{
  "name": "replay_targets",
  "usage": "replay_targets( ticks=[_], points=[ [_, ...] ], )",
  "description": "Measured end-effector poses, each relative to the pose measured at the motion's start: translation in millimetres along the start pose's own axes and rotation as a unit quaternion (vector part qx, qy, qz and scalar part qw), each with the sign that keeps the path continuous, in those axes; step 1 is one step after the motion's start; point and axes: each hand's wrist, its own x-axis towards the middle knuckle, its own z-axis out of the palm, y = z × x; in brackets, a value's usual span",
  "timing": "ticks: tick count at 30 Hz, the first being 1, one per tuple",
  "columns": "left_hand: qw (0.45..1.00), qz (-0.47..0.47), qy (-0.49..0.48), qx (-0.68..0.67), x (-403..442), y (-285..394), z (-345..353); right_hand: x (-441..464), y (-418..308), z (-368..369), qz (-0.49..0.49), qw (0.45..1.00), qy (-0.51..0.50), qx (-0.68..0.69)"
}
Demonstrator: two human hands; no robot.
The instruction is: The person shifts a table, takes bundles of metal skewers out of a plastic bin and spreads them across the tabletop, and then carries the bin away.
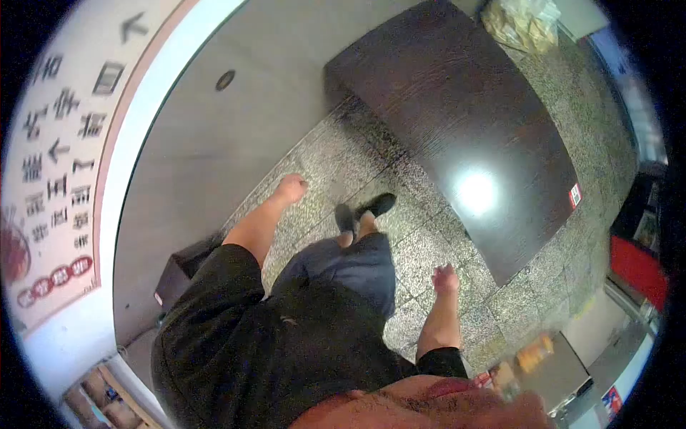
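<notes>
My left hand [291, 189] hangs over the speckled floor, close to the grey wall, with its fingers curled into a loose fist. I see nothing sticking out of it. My right hand [445, 279] hangs on the other side of my body, near the close edge of a dark wooden table [450, 93]. Its fingers are curled in too, and no object shows in them. Neither hand touches the table. Between the hands are my dark shorts [343, 268] and dark shoes [377, 205] on the floor.
The table carries a small red-and-white label [574, 196] and a bright light reflection. A yellowish plastic bag [522, 25] lies beyond it. Behind my left arm stands a dark box-like piece [179, 275]. A red object [638, 270] and a counter [557, 368] with packets are at right.
</notes>
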Motion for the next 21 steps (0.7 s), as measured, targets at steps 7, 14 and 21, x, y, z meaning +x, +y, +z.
replay_targets(
  ticks=[7,14,21],
  points=[
    [0.936,-0.055,-0.013,-0.348,210.9,115.2,59.4,88.7,-112.9,115.3,0.036,0.948,0.132,0.286],
    [0.756,-0.23,-0.012,-0.613,299.2,259.1,62.9,138.9,-157.5,142.1,-0.17,0.852,0.126,0.478],
    [0.739,-0.194,0.006,-0.645,310.0,254.6,72.6,127.7,-160.2,150.9,-0.211,0.83,0.127,0.501]
  ],
)
